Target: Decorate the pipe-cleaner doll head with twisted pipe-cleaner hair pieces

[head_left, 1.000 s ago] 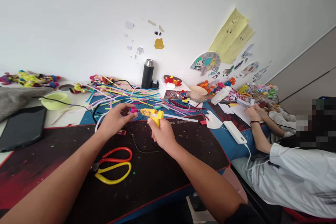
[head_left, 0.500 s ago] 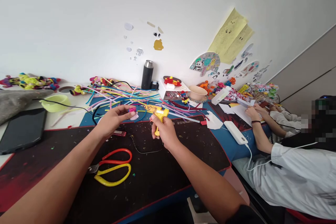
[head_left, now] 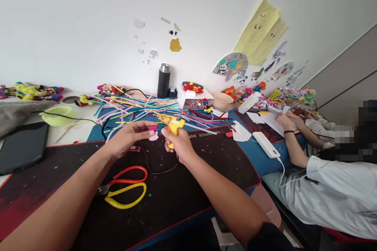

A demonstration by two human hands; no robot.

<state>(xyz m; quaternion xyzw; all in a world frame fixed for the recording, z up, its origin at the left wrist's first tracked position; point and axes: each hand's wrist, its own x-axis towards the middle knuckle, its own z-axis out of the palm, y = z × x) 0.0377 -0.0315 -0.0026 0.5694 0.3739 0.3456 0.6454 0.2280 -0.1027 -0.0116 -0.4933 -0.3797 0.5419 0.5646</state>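
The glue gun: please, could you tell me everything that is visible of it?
The glue gun looks like yellow plastic, with brownish stains toward its front end. A small white label is on its body, and a pale, translucent stick extends from its back. The right hand grips its handle, hiding part of it. It is held above the dark mat, with the nozzle pointing left. Whether it is hot cannot be seen.

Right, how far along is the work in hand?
Done, it seems: the colourful figures by the wall at far left. In hand: the left hand pinches a small pink piece; the right hand grips a yellow glue gun. Left, probably: gluing that piece; coloured stems lie loose behind.
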